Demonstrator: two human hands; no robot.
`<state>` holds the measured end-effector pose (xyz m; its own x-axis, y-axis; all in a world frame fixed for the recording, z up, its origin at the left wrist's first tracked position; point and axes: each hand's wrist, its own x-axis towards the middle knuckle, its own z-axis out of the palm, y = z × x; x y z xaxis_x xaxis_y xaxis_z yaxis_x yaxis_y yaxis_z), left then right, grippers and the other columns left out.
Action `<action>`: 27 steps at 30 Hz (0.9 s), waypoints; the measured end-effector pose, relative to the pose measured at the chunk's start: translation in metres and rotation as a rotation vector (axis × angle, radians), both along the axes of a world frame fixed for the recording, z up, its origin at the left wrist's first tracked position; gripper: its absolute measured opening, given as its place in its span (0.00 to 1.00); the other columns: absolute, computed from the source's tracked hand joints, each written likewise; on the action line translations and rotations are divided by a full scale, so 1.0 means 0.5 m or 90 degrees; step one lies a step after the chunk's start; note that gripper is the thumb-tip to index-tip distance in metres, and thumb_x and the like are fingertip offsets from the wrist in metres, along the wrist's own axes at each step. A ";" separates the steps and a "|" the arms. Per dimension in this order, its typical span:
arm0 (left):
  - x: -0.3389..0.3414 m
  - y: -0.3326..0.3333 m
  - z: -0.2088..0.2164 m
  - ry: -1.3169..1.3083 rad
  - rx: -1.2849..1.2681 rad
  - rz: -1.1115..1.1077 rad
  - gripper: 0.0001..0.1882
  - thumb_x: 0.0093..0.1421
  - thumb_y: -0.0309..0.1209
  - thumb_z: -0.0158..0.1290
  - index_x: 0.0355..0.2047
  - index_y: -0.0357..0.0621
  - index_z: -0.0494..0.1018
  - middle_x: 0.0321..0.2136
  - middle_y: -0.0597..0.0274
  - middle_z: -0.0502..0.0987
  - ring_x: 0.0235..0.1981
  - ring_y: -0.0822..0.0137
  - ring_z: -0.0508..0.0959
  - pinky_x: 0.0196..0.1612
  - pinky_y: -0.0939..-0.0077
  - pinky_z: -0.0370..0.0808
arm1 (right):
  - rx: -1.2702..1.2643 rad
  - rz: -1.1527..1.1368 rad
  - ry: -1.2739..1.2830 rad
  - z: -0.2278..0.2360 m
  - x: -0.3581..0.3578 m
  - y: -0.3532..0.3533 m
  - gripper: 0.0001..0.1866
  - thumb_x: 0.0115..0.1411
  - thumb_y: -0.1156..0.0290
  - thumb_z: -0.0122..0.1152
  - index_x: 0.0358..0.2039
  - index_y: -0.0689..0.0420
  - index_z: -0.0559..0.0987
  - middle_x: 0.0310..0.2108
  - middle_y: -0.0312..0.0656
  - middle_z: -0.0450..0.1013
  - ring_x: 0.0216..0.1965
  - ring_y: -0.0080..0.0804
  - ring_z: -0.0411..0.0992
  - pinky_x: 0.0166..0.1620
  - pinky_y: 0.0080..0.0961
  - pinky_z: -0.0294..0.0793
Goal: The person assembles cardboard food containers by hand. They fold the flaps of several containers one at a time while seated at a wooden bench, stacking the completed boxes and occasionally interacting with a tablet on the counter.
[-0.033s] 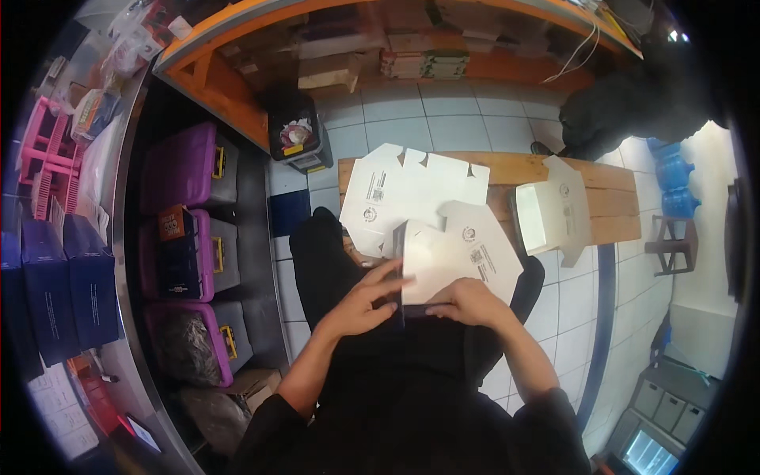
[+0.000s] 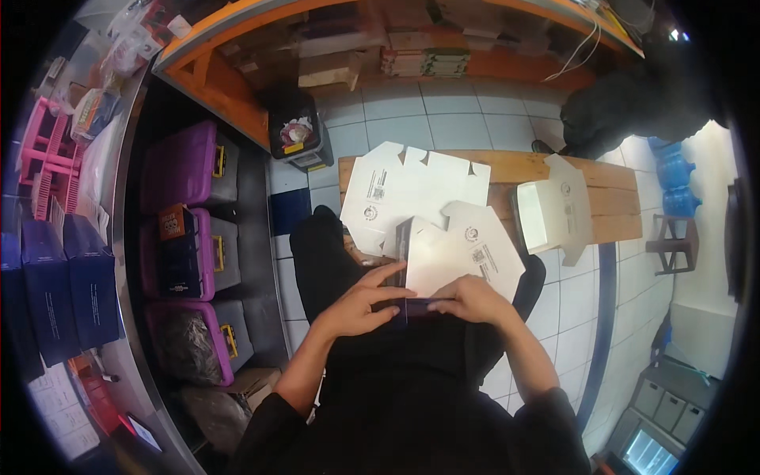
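Observation:
On my lap lies a partly folded cardboard box (image 2: 427,257), white inside with dark outer walls, its printed flap spread to the right. My left hand (image 2: 356,307) rests at its near left corner, fingers spread, fingertips touching the wall and edge. At the near edge, my right hand (image 2: 473,301) pinches the box wall between thumb and curled fingers. Beyond, a flat white box blank (image 2: 431,186) lies on the wooden bench. A second partly folded box (image 2: 542,212) stands farther right on that bench, its printed flap open.
The wooden bench (image 2: 613,202) runs across in front of my knees. Purple-lidded bins (image 2: 178,166) fill the shelf at left, below a counter with dark blue boxes (image 2: 91,285). A black bin (image 2: 301,146) stands beyond. At far right are water jugs (image 2: 673,170) and a stool (image 2: 673,241). A dark-clothed person (image 2: 625,115) is behind the bench.
The box on my lap has shifted slightly to the right. My right hand has moved a little up and left along its near edge, and my left fingertips have moved slightly right.

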<state>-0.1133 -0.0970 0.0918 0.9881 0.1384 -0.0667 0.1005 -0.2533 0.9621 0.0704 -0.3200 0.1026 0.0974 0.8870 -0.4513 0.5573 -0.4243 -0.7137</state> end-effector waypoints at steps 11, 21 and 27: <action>0.025 -0.072 0.015 -0.144 0.331 0.246 0.06 0.55 0.28 0.67 0.29 0.40 0.81 0.47 0.54 0.79 0.53 0.48 0.77 0.55 0.57 0.72 | 0.087 -0.138 -0.081 0.010 -0.006 0.014 0.14 0.67 0.60 0.59 0.33 0.55 0.85 0.27 0.50 0.78 0.33 0.53 0.77 0.40 0.44 0.75; 0.012 -0.077 0.009 -0.138 0.285 0.269 0.07 0.53 0.29 0.68 0.28 0.42 0.81 0.45 0.58 0.79 0.55 0.50 0.75 0.55 0.57 0.70 | 0.134 -0.184 -0.148 0.041 -0.032 0.022 0.13 0.64 0.59 0.61 0.27 0.52 0.84 0.22 0.47 0.78 0.28 0.52 0.76 0.36 0.47 0.75; 0.011 -0.059 0.026 -0.066 0.315 0.108 0.09 0.53 0.30 0.69 0.32 0.43 0.82 0.50 0.55 0.77 0.57 0.50 0.73 0.58 0.58 0.71 | 0.083 -0.091 -0.197 0.031 -0.047 0.018 0.12 0.66 0.58 0.62 0.31 0.52 0.84 0.23 0.42 0.79 0.34 0.42 0.79 0.58 0.43 0.73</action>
<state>-0.1079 -0.1267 0.1050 0.9472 0.2868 0.1433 0.0903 -0.6675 0.7391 0.0467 -0.3110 0.1179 0.3397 0.9023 -0.2653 0.6970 -0.4309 -0.5731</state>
